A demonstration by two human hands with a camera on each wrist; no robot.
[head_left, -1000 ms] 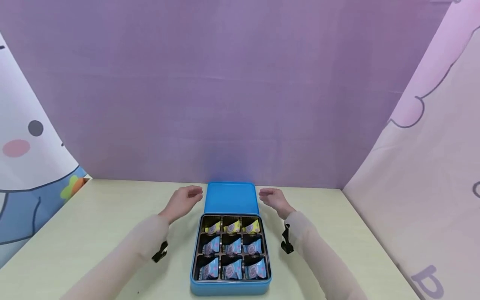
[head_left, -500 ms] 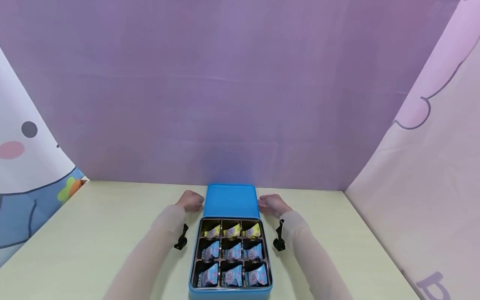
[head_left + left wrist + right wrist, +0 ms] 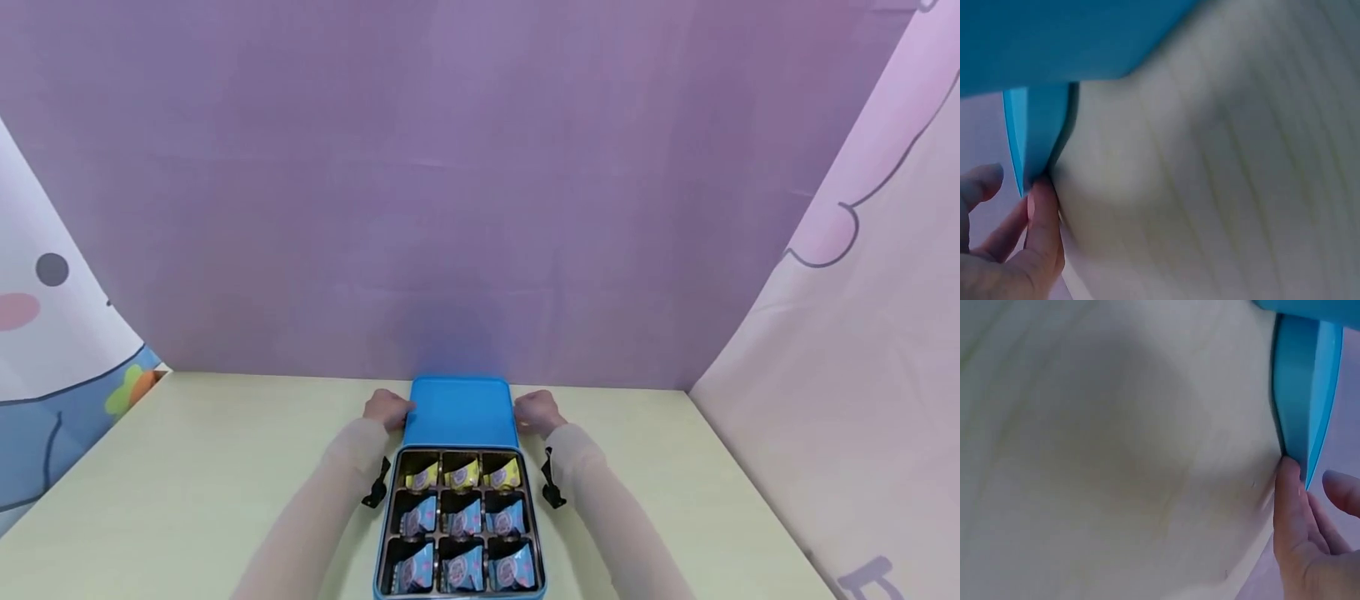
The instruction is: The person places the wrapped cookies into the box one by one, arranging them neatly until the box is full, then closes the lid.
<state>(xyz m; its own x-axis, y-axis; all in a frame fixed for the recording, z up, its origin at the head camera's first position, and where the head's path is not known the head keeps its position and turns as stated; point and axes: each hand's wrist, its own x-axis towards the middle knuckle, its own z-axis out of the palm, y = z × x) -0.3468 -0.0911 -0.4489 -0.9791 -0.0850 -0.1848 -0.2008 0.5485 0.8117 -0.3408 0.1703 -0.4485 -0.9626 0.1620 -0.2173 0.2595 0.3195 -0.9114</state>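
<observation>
A blue tin [image 3: 461, 595] stands open, its blue lid [image 3: 462, 408] folded back behind it, inner side up. Its dark tray holds small wrapped packets, with yellow ones [image 3: 461, 475] in the far row and light-blue ones [image 3: 462, 570] in the nearer rows. My left hand [image 3: 387, 409] is at the lid's left edge. In the left wrist view its fingertips touch the low side of the lid [image 3: 1046, 128], while the thumb stands apart. Mirrored on the other side, my right hand [image 3: 537, 411] has fingertips against the lid [image 3: 1294, 381] near the table, thumb raised clear.
The pale table [image 3: 225, 467] extends to both sides of the tin. Just behind the lid rises a purple backdrop [image 3: 465, 192]. Printed cloth panels flank the table at left [image 3: 67, 333] and right [image 3: 840, 367]. A black strap hangs at each wrist.
Both hands have come inward and against the lid's sides, the left from farther out. The lid and tin have not moved on the table; the view has tilted slightly up.
</observation>
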